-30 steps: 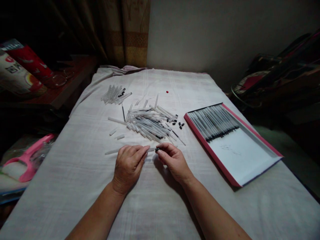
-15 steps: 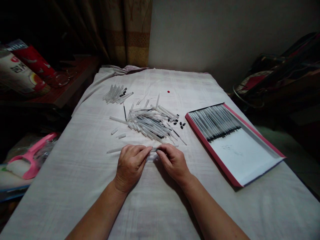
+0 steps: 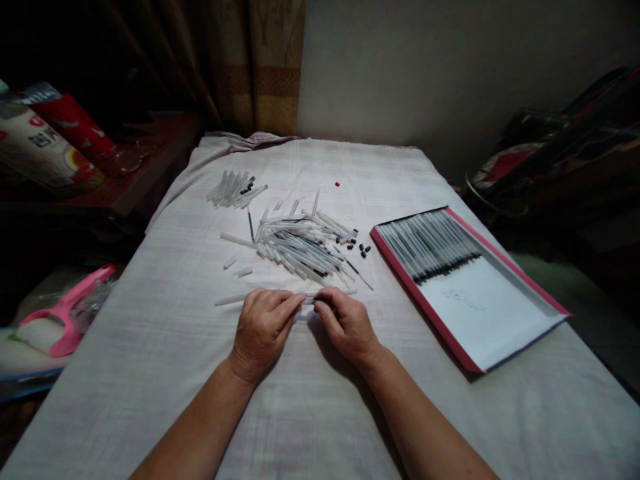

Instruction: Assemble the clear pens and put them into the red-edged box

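White cloth (image 3: 295,427), dimly lit: left hand (image 3: 263,325) pinches a translucent tube (image 3: 309,300); right hand (image 3: 350,325) grips the black cap (image 3: 315,302) at its end, less exposed than a second ago, apparently pressed on.

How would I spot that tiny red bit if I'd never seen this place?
Find the white cloth and look toward its far edge, by the wall. Beyond the large central pile of clear tubes, a tiny red piece lies alone. Its colour sets it apart from the small black caps beside the pile.
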{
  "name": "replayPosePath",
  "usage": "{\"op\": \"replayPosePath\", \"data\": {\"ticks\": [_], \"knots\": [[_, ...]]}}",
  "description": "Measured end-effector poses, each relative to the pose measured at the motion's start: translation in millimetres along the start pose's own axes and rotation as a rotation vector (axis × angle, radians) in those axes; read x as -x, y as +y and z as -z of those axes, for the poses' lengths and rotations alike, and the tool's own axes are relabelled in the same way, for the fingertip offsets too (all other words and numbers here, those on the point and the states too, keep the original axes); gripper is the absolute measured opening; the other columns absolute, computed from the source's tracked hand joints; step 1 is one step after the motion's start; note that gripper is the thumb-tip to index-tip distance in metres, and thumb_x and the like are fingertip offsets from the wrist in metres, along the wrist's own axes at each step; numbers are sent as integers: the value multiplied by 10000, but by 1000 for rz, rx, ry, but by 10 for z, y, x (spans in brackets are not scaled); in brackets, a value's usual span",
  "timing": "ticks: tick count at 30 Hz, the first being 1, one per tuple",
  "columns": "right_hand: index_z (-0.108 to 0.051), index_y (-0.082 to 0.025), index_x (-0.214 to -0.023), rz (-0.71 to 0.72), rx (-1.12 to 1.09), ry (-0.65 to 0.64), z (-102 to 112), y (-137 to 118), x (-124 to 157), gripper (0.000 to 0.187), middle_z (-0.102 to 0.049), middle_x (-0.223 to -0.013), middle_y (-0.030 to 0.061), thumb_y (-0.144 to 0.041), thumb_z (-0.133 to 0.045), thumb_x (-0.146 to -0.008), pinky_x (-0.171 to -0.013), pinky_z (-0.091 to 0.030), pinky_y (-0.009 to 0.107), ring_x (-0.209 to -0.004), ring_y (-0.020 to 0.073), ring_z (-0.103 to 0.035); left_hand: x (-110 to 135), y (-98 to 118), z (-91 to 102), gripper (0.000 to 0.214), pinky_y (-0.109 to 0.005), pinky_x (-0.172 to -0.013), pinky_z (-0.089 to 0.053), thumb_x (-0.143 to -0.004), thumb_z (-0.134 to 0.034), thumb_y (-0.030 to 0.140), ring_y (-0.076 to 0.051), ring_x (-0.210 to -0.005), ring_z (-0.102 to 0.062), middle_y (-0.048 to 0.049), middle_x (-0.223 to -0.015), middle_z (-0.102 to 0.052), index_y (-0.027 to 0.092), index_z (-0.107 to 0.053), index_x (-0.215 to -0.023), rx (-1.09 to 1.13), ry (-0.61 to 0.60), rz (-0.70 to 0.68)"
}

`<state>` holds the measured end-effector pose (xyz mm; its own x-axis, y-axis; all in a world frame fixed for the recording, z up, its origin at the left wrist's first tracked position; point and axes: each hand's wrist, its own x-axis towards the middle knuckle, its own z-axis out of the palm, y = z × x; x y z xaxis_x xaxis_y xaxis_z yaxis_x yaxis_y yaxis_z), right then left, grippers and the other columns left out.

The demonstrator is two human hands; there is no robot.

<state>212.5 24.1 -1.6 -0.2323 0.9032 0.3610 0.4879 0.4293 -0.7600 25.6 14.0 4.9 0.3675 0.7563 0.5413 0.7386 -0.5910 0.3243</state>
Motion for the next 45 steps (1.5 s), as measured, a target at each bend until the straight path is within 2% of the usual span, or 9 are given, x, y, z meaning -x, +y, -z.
{"op": "replayPosePath", "data": {"ticks": [3,7,12,16,21,25,29,33,45], "knots": [[-632,-195,-866,-14,32,-13,12,19,1,162,-685,-748,36,-265,-496,-920,-648,-485,248,-668,151,-632,-3,1,2,251,-361,-804,-410,-919,-546,174,-214,-861,-585,-60,-945,-701,190,-645,-1149,-2,-1,-10],[-611,-195,-1036,-41,-18,-20,30,14,18,178,-704,-825,36,-248,-543,-880,-665,-499,247,-664,142,-637,-3,-8,0,239,-364,-814,-411,-919,-549,172,-213,-871,-590,-61,-952,-701,181,-644,-1138,-10,4,-5],[-630,-201,-900,-14,6,-18,39,12,13,151,-694,-792,42,-244,-487,-916,-680,-492,247,-718,154,-651,1,-15,-4,244,-369,-821,-415,-915,-555,170,-211,-868,-594,-60,-942,-701,181,-646,-1141,-11,8,-13],[-613,-188,-1029,-47,-1,-20,46,29,17,171,-699,-808,35,-238,-545,-881,-649,-490,242,-650,141,-637,4,-16,-6,233,-370,-824,-417,-919,-556,181,-211,-873,-595,-58,-949,-702,185,-647,-1133,-11,3,0],[-625,-199,-919,4,41,-7,42,36,20,122,-697,-797,41,-242,-512,-905,-672,-490,246,-701,151,-646,9,-22,-8,236,-367,-819,-420,-924,-551,188,-209,-875,-595,-58,-951,-703,190,-641,-1142,-16,6,-5],[-606,-197,-1022,-8,14,-16,41,37,17,156,-705,-826,33,-233,-544,-884,-646,-493,234,-655,135,-638,7,-20,-7,240,-372,-821,-420,-923,-550,182,-212,-877,-596,-58,-949,-702,189,-642,-1144,-16,-4,0],[-617,-196,-951,22,36,-12,36,45,18,124,-704,-831,48,-241,-509,-912,-695,-498,253,-737,157,-658,5,-15,-7,242,-370,-819,-420,-927,-544,187,-210,-874,-598,-57,-947,-702,196,-642,-1148,-16,-9,2],[-592,-193,-1052,-12,22,-27,39,34,25,180,-696,-818,26,-245,-564,-881,-636,-487,236,-622,129,-619,4,-12,-5,244,-370,-817,-418,-925,-546,188,-210,-877,-597,-58,-955,-703,195,-644,-1148,-12,-11,5],[-635,-197,-928,18,84,-52,44,20,17,146,-698,-809,49,-257,-503,-907,-676,-469,253,-704,156,-628,1,-4,1,245,-362,-804,-432,-943,-520,224,-202,-859,-600,-58,-944,-709,211,-664,-1140,-3,-22,12]]}}
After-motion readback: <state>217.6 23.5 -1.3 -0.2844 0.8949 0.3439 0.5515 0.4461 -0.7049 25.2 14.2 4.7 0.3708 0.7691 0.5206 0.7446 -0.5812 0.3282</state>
